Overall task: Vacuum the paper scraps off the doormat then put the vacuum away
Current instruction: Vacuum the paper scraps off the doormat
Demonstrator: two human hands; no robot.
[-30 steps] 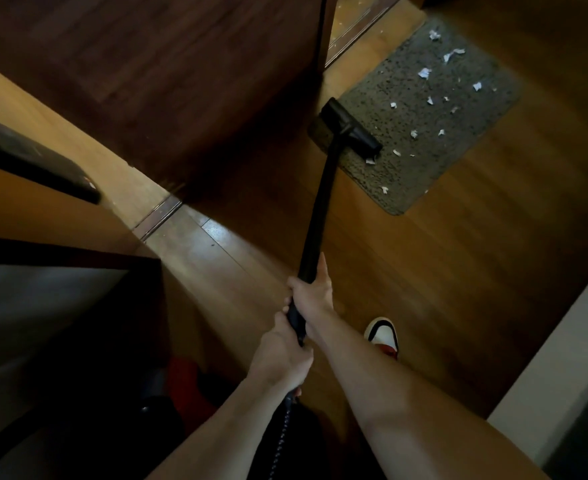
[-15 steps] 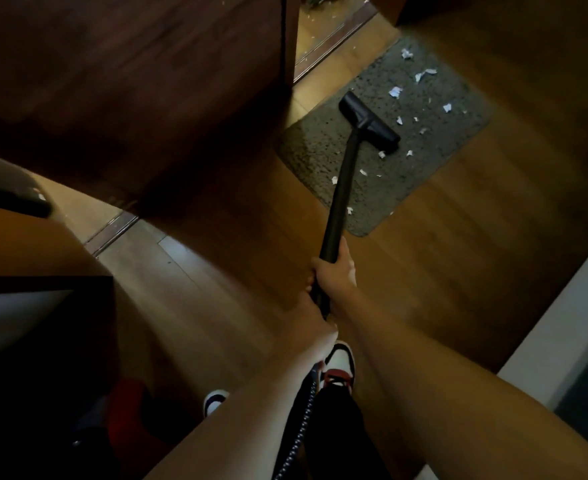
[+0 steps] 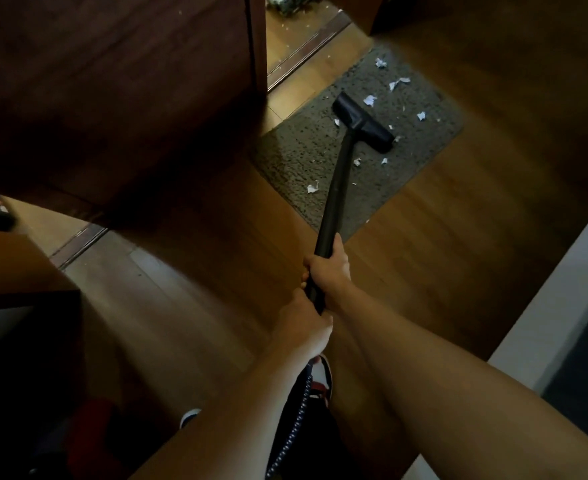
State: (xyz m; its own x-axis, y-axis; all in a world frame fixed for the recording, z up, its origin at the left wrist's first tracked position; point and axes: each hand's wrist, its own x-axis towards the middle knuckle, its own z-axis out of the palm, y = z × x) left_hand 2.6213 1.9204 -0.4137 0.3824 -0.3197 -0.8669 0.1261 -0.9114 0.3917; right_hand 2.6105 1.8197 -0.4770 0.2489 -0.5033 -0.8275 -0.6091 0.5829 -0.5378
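Observation:
A grey doormat (image 3: 296,150) lies on the wood floor ahead, strewn with several white paper scraps (image 3: 369,100). The black vacuum nozzle (image 3: 363,123) sits on the middle of the mat among the scraps. Its black wand (image 3: 337,188) runs back toward me. My right hand (image 3: 329,270) grips the wand higher up, thumb along the tube. My left hand (image 3: 301,329) grips it just behind, where the ribbed hose (image 3: 294,424) begins and hangs down.
A dark wooden door (image 3: 130,81) stands open at the left, with a lit threshold (image 3: 306,46) beyond it. A white wall edge (image 3: 555,292) runs along the right. My shoe (image 3: 322,379) is below my hands. Dark furniture (image 3: 19,341) fills the lower left.
The nozzle has pushed from the mat's near left edge to its middle, among the scraps. I have stepped closer, so mat and hands sit lower in view.

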